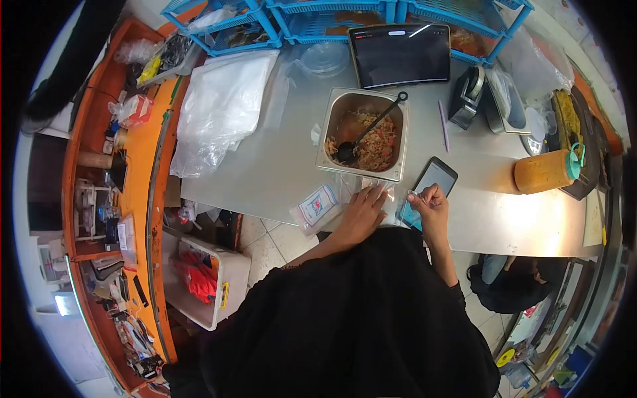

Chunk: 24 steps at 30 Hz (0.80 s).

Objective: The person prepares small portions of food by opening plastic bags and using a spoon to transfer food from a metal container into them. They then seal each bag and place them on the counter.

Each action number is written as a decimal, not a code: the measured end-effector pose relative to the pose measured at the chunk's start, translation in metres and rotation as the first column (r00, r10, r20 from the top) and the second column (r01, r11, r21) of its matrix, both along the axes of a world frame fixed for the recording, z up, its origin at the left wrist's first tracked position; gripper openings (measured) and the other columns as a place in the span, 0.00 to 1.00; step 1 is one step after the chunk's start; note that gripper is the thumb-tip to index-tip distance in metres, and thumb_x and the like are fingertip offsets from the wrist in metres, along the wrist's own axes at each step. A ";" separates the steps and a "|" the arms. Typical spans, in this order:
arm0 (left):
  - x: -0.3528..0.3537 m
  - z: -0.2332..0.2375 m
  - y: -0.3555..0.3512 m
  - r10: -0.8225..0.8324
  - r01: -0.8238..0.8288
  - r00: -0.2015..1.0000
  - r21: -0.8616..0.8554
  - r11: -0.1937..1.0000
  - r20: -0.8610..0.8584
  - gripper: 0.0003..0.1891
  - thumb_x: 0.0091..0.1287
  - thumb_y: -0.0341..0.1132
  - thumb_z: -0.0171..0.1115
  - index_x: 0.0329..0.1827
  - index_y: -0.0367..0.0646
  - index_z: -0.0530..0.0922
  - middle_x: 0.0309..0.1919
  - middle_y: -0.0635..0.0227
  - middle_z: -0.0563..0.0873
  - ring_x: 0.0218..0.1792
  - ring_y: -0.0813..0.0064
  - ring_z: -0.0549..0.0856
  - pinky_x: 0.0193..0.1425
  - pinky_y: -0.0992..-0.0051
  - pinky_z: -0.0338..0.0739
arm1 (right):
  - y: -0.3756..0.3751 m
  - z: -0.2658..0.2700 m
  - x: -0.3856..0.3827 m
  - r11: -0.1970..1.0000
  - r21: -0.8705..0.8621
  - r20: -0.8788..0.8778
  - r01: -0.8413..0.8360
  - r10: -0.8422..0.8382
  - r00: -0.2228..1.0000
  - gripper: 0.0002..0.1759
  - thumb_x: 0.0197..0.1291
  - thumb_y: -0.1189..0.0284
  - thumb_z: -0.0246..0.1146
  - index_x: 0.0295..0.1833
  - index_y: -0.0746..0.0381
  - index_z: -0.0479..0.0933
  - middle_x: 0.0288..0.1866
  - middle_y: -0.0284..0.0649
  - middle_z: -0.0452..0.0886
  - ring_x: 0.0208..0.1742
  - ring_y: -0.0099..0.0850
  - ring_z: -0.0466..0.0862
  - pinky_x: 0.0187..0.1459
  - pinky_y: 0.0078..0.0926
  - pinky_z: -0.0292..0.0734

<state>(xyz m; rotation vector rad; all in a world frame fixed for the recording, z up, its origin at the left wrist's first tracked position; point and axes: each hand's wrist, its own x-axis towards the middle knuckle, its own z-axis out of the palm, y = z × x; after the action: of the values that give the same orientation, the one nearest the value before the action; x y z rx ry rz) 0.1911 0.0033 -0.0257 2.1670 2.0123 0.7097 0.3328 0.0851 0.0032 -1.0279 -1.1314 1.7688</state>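
Observation:
My left hand (361, 213) lies on clear plastic at the front edge of the metal table (292, 152), fingers spread a little. My right hand (432, 204) pinches the edge of a clear plastic bag (403, 207) just beside it. Behind both hands stands a square steel pan (325, 142) of chopped food (378, 142), with a black ladle (375, 126) resting in it. A printed plastic packet (317, 209) lies to the left of my left hand. Partly behind my right hand is a phone (438, 176).
A tablet (399, 56) stands behind the pan, below blue racks (332, 23). White plastic bags (229, 93) lie at left. A tape dispenser (466, 96), a purple pen (444, 126) and an orange bottle (541, 172) are at right. Another person (511, 282) is beyond the table's front right.

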 end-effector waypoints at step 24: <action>0.009 0.030 -0.004 0.148 0.019 0.224 -0.156 0.988 0.963 0.09 0.53 0.27 0.63 0.35 0.37 0.73 0.30 0.69 0.80 0.32 0.82 0.80 0.40 0.82 0.74 | -0.022 0.024 -0.008 0.810 0.502 0.449 -0.302 0.054 0.892 0.12 0.47 0.71 0.65 0.35 0.67 0.77 0.19 0.39 0.75 0.20 0.23 0.75 0.22 0.19 0.68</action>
<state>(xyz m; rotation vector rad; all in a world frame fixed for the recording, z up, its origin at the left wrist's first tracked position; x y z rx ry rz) 0.1999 -0.0006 0.0040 0.9214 1.2863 1.4144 0.3243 0.0630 0.0267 -0.9605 -1.9408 1.2285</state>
